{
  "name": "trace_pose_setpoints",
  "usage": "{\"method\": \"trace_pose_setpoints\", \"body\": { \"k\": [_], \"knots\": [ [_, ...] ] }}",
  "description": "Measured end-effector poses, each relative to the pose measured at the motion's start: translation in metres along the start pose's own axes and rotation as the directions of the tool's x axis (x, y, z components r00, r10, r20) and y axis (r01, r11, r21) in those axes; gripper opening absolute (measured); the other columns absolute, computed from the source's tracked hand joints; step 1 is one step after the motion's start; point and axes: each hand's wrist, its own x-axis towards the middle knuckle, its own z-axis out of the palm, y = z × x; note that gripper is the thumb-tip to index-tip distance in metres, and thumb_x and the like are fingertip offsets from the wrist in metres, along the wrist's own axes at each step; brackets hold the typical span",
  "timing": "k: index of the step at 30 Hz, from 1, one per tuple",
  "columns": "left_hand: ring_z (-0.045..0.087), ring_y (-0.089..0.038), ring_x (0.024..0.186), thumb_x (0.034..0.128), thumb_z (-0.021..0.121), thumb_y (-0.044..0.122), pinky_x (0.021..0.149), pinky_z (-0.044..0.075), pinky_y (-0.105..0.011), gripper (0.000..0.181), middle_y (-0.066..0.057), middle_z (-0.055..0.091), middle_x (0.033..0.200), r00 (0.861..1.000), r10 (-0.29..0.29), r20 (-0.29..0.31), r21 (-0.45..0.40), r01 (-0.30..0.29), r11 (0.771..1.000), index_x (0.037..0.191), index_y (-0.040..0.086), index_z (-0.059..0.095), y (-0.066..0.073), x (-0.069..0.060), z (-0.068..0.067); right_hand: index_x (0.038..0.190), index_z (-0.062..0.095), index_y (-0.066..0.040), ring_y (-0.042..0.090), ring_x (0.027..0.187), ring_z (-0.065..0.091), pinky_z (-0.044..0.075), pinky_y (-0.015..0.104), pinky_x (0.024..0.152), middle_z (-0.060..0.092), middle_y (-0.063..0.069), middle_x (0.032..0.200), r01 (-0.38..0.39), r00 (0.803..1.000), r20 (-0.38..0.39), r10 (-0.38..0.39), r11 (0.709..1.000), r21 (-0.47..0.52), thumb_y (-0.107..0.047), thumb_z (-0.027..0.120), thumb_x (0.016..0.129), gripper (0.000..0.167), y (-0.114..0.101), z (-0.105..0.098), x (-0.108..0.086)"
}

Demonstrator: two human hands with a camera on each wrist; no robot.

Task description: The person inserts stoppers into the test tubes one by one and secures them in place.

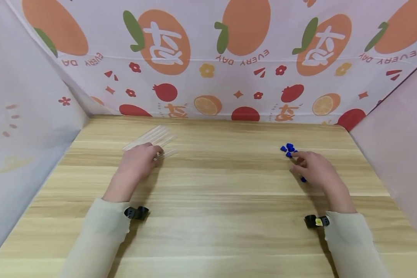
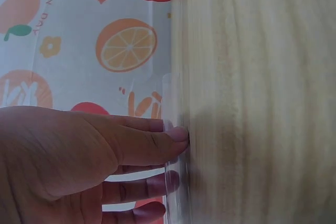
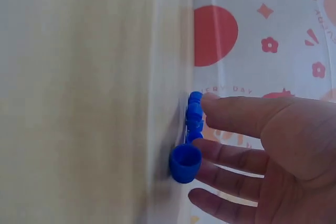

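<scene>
Several clear tubes (image 1: 155,134) lie slanted on the table at the far left. My left hand (image 1: 141,158) is over their near side and pinches one clear tube (image 2: 179,198) between thumb and fingers, low against the wood. At the right lies a loose group of small blue caps (image 1: 290,147). My right hand (image 1: 314,168) reaches over them, thumb and fingers spread and fairly straight. A hollow blue cap (image 3: 185,163) stands nearest the right wrist camera, with other caps (image 3: 195,112) in line behind it, by the thumb and fingertips. No cap is visibly gripped.
The wood-grain table (image 1: 212,200) spreads between the two arms. A fruit-printed cloth (image 1: 208,77) hangs along its back edge, and pale walls (image 1: 17,146) close off both sides. Each wrist wears a small black camera (image 1: 136,212).
</scene>
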Motion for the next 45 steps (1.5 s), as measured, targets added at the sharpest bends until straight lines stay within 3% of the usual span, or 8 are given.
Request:
{"method": "trace_pose_setpoints", "body": {
  "k": [4,9,15,25,33,39,42,45],
  "knots": [
    [0.065,-0.039,0.092,0.0880,0.071,0.003,0.075,0.053,-0.058,0.023,-0.015,0.070,0.099,1.000,0.010,-0.020,0.031,-0.010,0.999,0.110,0.008,0.073,-0.001,-0.003,0.001,0.122,0.065,-0.005,0.028,0.089,0.063,0.056,0.045,0.076,0.068,0.016,0.105,-0.044,0.999,0.011,0.043,0.999,0.028,-0.029,0.070,0.094,0.037,-0.004,-0.005,0.004],
    [0.065,-0.040,0.091,0.0879,0.071,0.002,0.073,0.053,-0.059,0.022,-0.015,0.070,0.099,0.999,0.023,-0.042,0.062,-0.021,0.998,0.108,0.010,0.073,0.003,-0.003,0.003,0.103,0.065,-0.008,0.025,0.081,0.055,0.047,0.034,0.063,0.064,0.010,0.093,-0.126,0.981,0.148,0.122,0.992,0.015,-0.036,0.077,0.087,0.034,-0.006,-0.016,-0.010],
    [0.065,-0.039,0.091,0.0889,0.071,0.003,0.076,0.054,-0.056,0.022,-0.015,0.070,0.100,0.999,0.030,-0.016,0.055,-0.029,0.998,0.110,0.009,0.073,0.009,-0.002,0.010,0.096,0.064,-0.008,0.021,0.073,0.054,0.045,0.030,0.060,0.060,0.007,0.085,-0.129,0.961,0.252,0.115,0.991,0.040,-0.023,0.080,0.085,0.025,-0.003,-0.010,-0.017],
    [0.066,-0.035,0.095,0.0907,0.068,0.004,0.078,0.054,-0.054,0.023,-0.013,0.071,0.104,0.999,0.048,0.016,0.019,-0.048,0.999,0.113,0.009,0.074,0.017,0.000,0.011,0.098,0.067,-0.013,0.022,0.078,0.054,0.045,0.030,0.063,0.061,0.005,0.087,-0.055,0.978,0.205,0.048,0.998,0.032,-0.021,0.072,0.091,0.012,0.003,-0.002,-0.007],
    [0.060,-0.026,0.086,0.0909,0.063,0.003,0.078,0.053,-0.044,0.028,-0.012,0.069,0.099,0.988,0.112,0.104,-0.159,-0.095,0.983,0.118,0.001,0.070,0.020,0.004,0.006,0.111,0.069,-0.004,0.022,0.079,0.065,0.058,0.031,0.070,0.068,0.011,0.093,-0.024,0.994,0.105,-0.011,0.945,0.326,-0.028,0.056,0.103,0.029,-0.003,0.004,0.019],
    [0.063,-0.020,0.086,0.0937,0.063,0.005,0.077,0.054,-0.039,0.028,-0.010,0.070,0.099,0.974,0.187,0.131,-0.402,-0.121,0.908,0.121,-0.001,0.067,0.026,0.005,0.005,0.114,0.068,0.000,0.019,0.083,0.067,0.061,0.028,0.074,0.070,0.016,0.102,-0.079,0.997,0.060,0.057,0.853,0.515,-0.034,0.059,0.101,0.038,-0.003,0.008,0.025],
    [0.065,-0.020,0.086,0.0956,0.063,0.008,0.074,0.054,-0.034,0.030,-0.012,0.069,0.103,0.963,0.222,0.153,-0.537,-0.108,0.837,0.124,-0.002,0.065,0.031,0.007,0.006,0.122,0.064,0.005,0.014,0.083,0.067,0.061,0.029,0.077,0.068,0.018,0.107,-0.091,0.996,0.048,0.079,0.764,0.638,-0.033,0.059,0.101,0.044,-0.002,0.008,0.023],
    [0.065,-0.024,0.085,0.0973,0.060,0.007,0.069,0.055,-0.031,0.033,-0.018,0.068,0.106,0.947,0.249,0.202,-0.679,-0.048,0.733,0.129,-0.005,0.060,0.037,0.008,0.010,0.130,0.058,0.008,0.012,0.085,0.068,0.061,0.031,0.081,0.068,0.016,0.112,-0.082,0.996,0.046,0.072,0.648,0.758,-0.030,0.058,0.102,0.047,0.001,0.009,0.021]
  ]
}}
